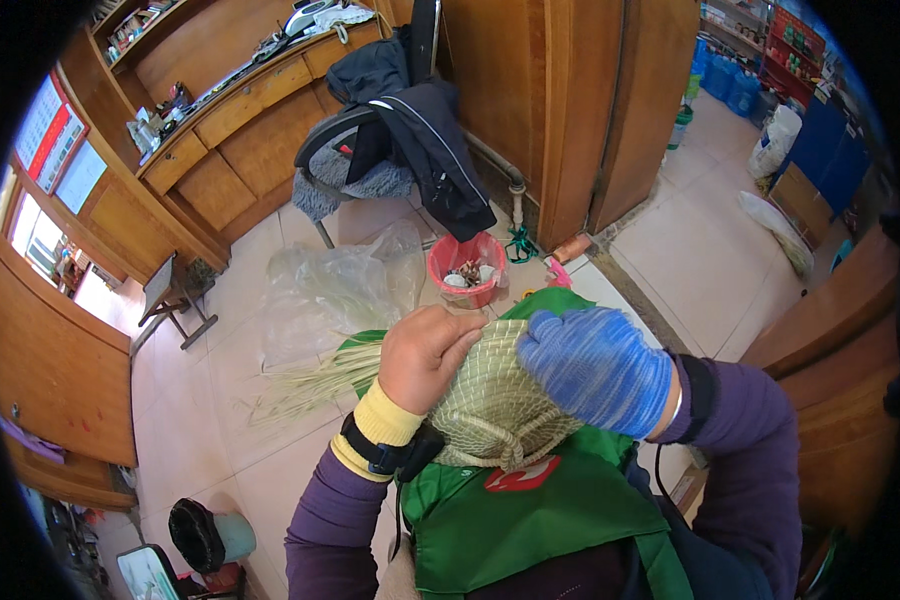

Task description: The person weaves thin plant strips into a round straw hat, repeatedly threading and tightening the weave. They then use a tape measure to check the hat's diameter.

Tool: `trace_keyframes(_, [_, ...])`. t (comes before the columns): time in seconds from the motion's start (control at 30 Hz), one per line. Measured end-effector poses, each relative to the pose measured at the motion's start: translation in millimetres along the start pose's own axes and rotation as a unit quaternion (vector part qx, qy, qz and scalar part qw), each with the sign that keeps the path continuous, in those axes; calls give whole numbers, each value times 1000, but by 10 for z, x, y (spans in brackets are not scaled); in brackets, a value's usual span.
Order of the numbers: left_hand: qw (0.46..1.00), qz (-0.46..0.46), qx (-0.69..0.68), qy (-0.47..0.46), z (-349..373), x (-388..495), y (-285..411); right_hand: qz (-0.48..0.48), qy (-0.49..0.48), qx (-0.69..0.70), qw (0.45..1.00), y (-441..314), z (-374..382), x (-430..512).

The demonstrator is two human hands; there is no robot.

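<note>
A pale green woven straw piece [495,390], basket-like with a braided handle or loop, rests on the green apron [540,517] over my lap. My bare left hand [427,356] pinches the far left part of its rim between thumb and forefinger. Loose straw strands [322,379] fan out to the left from beneath that hand. My right hand [596,371], in a blue knitted glove, is closed around the right side of the rim. Its fingertips are partly hidden, so any small tool in them cannot be made out.
Beyond the weaving stand a red bin [466,262] and a crumpled clear plastic bag [337,285] on the tiled floor. A chair with a dark jacket [435,150] is by the wooden desk [247,112]. A black-lined bin [221,536] and a folding stool [169,300] are at left.
</note>
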State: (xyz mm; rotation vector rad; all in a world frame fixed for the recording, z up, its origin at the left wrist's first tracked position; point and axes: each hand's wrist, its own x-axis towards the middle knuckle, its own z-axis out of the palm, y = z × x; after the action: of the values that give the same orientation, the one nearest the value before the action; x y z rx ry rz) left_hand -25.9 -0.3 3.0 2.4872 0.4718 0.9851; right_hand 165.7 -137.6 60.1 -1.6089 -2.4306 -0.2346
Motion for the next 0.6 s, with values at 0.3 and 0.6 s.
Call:
trace_keyframes(0.3, [997,-58,-57,3,4,-31,5,63,94,240,964,59,210,-193])
trace_keyframes(0.6, [981,-127,-143,-6,-8,-33,23,46,112,208,971,91,235,-128])
